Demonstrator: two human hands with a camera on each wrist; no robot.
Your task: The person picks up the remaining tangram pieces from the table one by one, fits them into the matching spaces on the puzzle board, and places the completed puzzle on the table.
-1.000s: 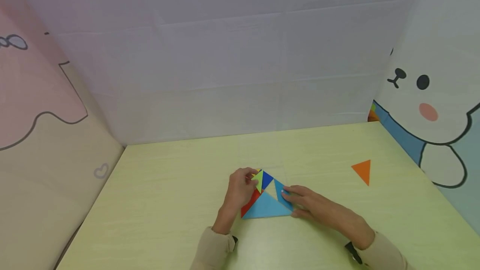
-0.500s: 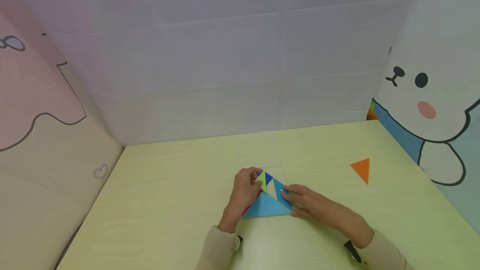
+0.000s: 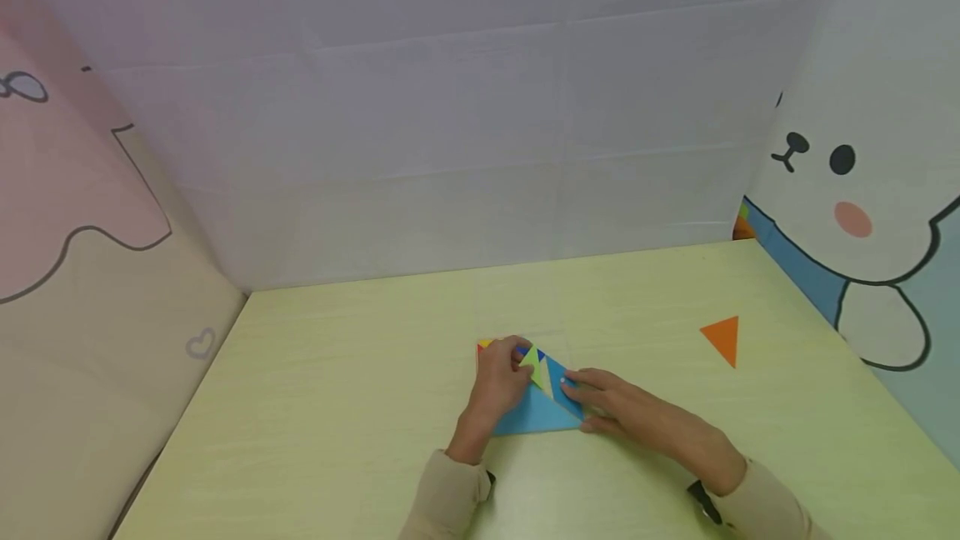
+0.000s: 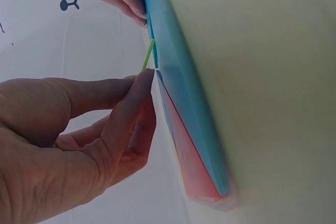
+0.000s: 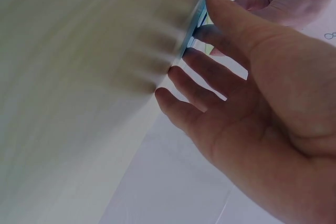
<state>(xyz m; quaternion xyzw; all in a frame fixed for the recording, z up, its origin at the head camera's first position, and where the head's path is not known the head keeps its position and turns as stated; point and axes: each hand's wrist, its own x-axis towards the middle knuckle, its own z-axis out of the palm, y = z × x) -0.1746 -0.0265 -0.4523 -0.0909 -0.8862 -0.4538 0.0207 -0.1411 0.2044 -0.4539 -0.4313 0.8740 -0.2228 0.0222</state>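
- a small green triangle (image 3: pixel 534 362) is pinched by the fingertips of the left hand (image 3: pixel 501 382); in the left wrist view its thin green edge (image 4: pixel 148 55) is seen at the fingertips, tilted up off the pieces under it.
- the green triangle is held over a bunch of flat coloured pieces near the middle of the yellow-green table (image 3: pixel 337 407).
- a big light blue triangle (image 3: pixel 536 417) is laid flat at the near side of the bunch, and a smaller blue piece (image 3: pixel 561 377) is seen beside the green one.
- a bit of dark blue, red and yellow is seen around the left hand, mostly hidden by it.
- the right hand (image 3: pixel 622 411) is laid flat on the table, fingers straight and a little spread, with the fingertips pressed on the right edge of the blue pieces.
- an orange triangle (image 3: pixel 723 339) is left alone on the table, well apart to the right.
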